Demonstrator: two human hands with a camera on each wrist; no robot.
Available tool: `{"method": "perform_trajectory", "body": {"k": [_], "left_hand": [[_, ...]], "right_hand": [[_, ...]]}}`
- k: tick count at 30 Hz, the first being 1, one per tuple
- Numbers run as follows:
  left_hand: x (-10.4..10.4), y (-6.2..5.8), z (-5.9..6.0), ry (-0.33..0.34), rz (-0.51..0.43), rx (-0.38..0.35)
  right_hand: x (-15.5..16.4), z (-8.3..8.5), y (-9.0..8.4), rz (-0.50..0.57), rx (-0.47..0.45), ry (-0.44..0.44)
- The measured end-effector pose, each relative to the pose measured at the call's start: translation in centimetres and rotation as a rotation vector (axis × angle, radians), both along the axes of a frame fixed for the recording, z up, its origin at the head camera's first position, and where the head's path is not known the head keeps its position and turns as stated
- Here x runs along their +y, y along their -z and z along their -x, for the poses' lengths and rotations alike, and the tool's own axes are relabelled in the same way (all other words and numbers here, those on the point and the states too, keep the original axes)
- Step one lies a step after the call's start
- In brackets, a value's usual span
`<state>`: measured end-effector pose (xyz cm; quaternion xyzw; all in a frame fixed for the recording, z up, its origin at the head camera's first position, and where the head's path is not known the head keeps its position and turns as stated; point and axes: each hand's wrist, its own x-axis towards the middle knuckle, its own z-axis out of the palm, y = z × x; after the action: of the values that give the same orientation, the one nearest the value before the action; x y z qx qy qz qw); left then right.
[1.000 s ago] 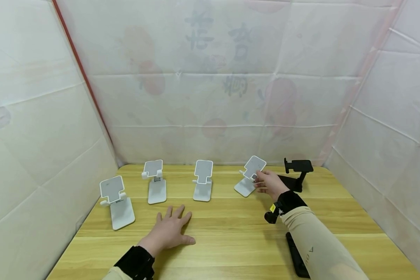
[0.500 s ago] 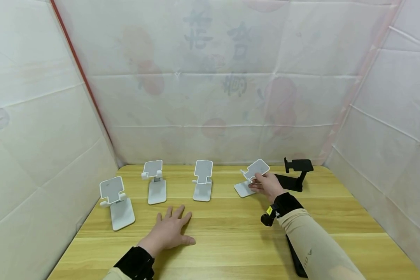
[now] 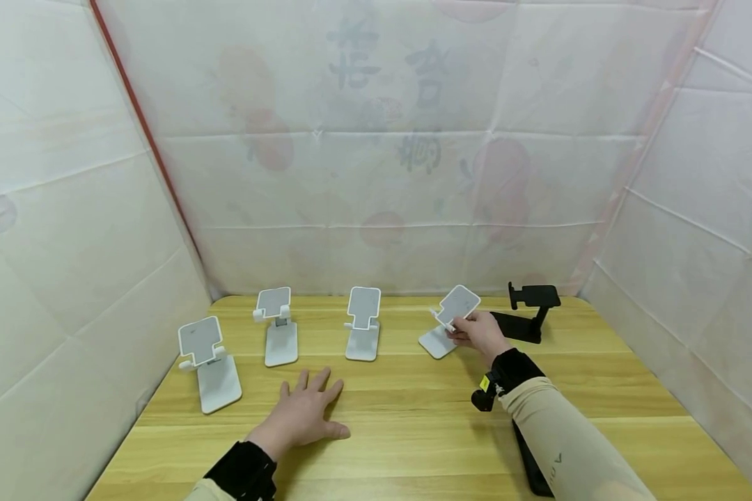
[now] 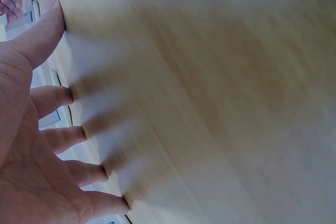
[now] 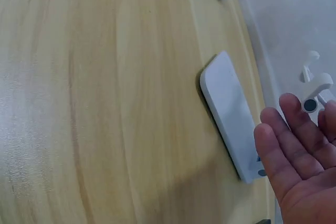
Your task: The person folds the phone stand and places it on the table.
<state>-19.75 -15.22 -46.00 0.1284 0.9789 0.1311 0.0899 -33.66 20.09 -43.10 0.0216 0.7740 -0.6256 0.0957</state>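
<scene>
My right hand (image 3: 484,334) is at a white phone stand (image 3: 459,303) with a grey pad, right of the middle at the back. Its thumb and a finger pinch the lower right edge of the tilted holder, by one of the hooks. In the right wrist view a white hook (image 5: 317,85) shows at the fingertips, and the stand's base (image 5: 231,111) lies flat on the wood. The thumb is mostly cut off there. Palm down, my left hand (image 3: 303,414) rests on the table with spread fingers; its fingertips (image 4: 79,132) touch the wood.
More white phone stands (image 3: 363,306) stand in a row to the left. A black phone stand (image 3: 529,327) is right behind my right hand. Partly under my right forearm lies a flat black object (image 3: 529,463). White sheeting (image 3: 382,181) encloses the wooden table (image 3: 401,431).
The white stand's holder has swung to the right and lower under my right hand, then turned slightly back. Its base has shifted a little towards me. My left hand stays put.
</scene>
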Motion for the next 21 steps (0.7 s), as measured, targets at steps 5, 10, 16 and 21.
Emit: {"method": "perform_trajectory", "body": {"k": [5, 10, 16, 21], "left_hand": [[0.05, 0.03, 0.13, 0.001, 0.003, -0.003], [0.04, 0.05, 0.22, -0.002, -0.007, -0.007], [-0.03, 0.05, 0.25, -0.005, -0.012, -0.013], [-0.06, -0.02, 0.21, -0.004, -0.020, -0.021]], "right_hand": [[0.10, -0.22, 0.08, 0.014, 0.022, 0.019], [0.14, -0.31, -0.06, 0.025, 0.031, 0.021], [0.41, -0.28, -0.11, 0.018, 0.024, 0.025], [0.68, -0.53, -0.25, 0.005, 0.048, -0.005]]}}
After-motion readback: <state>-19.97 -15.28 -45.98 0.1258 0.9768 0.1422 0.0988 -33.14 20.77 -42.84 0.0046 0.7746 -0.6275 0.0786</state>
